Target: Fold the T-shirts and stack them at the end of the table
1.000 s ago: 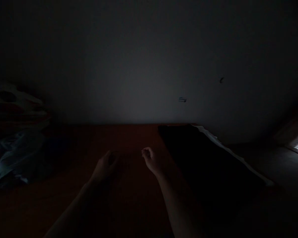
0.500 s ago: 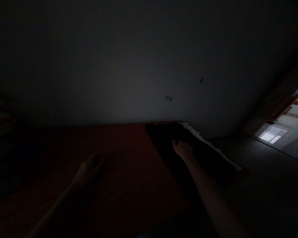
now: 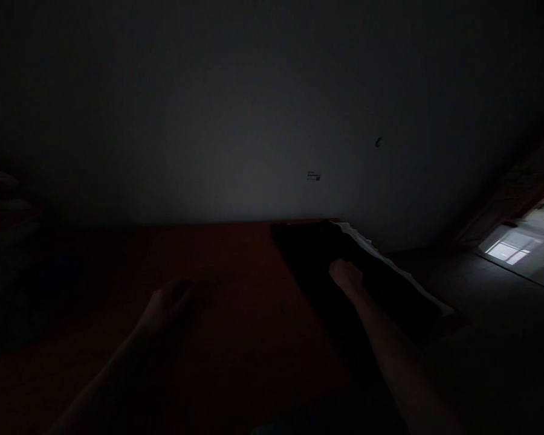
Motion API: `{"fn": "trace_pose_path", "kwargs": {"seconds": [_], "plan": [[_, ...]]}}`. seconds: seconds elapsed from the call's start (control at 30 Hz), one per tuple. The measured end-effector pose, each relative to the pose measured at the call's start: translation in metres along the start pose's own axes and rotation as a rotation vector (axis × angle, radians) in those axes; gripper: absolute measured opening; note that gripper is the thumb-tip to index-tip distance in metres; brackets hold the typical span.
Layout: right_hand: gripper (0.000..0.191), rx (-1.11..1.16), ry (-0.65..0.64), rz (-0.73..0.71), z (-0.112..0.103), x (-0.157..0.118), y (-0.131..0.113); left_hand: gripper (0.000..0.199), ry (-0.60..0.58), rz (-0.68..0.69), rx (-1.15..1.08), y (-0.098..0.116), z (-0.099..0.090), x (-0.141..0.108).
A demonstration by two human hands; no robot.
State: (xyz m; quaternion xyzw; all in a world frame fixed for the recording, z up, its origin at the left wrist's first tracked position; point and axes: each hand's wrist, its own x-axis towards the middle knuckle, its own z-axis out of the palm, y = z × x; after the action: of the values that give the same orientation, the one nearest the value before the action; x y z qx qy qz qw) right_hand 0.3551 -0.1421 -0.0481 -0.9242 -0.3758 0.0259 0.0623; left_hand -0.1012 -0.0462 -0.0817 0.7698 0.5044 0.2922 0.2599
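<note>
The view is very dark. A black cloth (image 3: 308,260) lies flat over the right end of a reddish-brown table (image 3: 236,290). A white strip (image 3: 390,266) shows along the cloth's right edge. Over the cloth, my right hand (image 3: 347,275) is closed like a fist; whatever its fingers might hold is hidden. My left hand (image 3: 167,303) rests on or just above the bare tabletop, left of the cloth. Its fingers are loosely curved, a dark gap separates them from the thumb, and I see nothing in it.
Behind the table rises a pale wall (image 3: 199,133) with a small printed label (image 3: 314,176) and a small dark fitting (image 3: 379,142). Dim stacked items (image 3: 9,205) stand at the far left. To the right is a floor (image 3: 508,251) with window light, beyond a doorway.
My right hand has shifted slightly right and its thumb, which stuck out before, is tucked in. My left hand holds nearly the same place. The view has turned a little left.
</note>
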Motion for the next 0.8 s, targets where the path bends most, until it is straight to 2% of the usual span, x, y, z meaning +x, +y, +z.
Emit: {"fn": "trace_pose_path", "kwargs": {"seconds": [0.13,0.2,0.27,0.33,0.4,0.5,0.57,0.67,0.73,0.77,0.8], "plan": [[0.039,0.036,0.107,-0.029,-0.022,-0.010,-0.013,0.044,-0.003,0.012,0.007,-0.003,0.002,0.001],[0.040,0.050,0.169,-0.076,-0.032,-0.018,-0.036,0.045,-0.012,0.032,0.010,-0.005,0.003,0.001],[0.037,0.109,0.225,-0.177,-0.037,-0.035,-0.070,0.047,-0.020,0.055,0.002,-0.005,0.004,-0.001],[0.027,0.367,0.243,-0.406,-0.041,-0.061,-0.109,0.051,-0.027,0.094,-0.016,-0.002,0.005,-0.005],[0.030,0.715,0.209,-0.626,-0.048,-0.098,-0.145,0.058,-0.029,0.130,-0.037,0.002,0.005,-0.010],[0.043,1.260,0.138,-0.818,-0.071,-0.149,-0.184,0.070,-0.016,0.131,-0.119,0.011,0.004,-0.016],[0.045,1.404,0.110,-0.897,-0.088,-0.163,-0.196,0.073,0.015,0.090,-0.213,0.014,0.003,-0.017],[0.046,1.438,0.191,-0.828,-0.092,-0.139,-0.195,0.073,0.123,-0.003,-0.365,0.008,0.003,-0.010],[0.052,1.382,0.246,-0.688,-0.074,-0.108,-0.182,0.080,0.176,-0.063,-0.482,-0.001,0.004,-0.002],[0.054,1.310,0.222,-0.635,-0.059,-0.094,-0.174,0.085,0.180,-0.079,-0.532,-0.006,0.005,0.001],[0.055,1.222,0.146,-0.603,-0.043,-0.084,-0.164,0.089,0.167,-0.075,-0.562,-0.010,0.005,0.003]]}}
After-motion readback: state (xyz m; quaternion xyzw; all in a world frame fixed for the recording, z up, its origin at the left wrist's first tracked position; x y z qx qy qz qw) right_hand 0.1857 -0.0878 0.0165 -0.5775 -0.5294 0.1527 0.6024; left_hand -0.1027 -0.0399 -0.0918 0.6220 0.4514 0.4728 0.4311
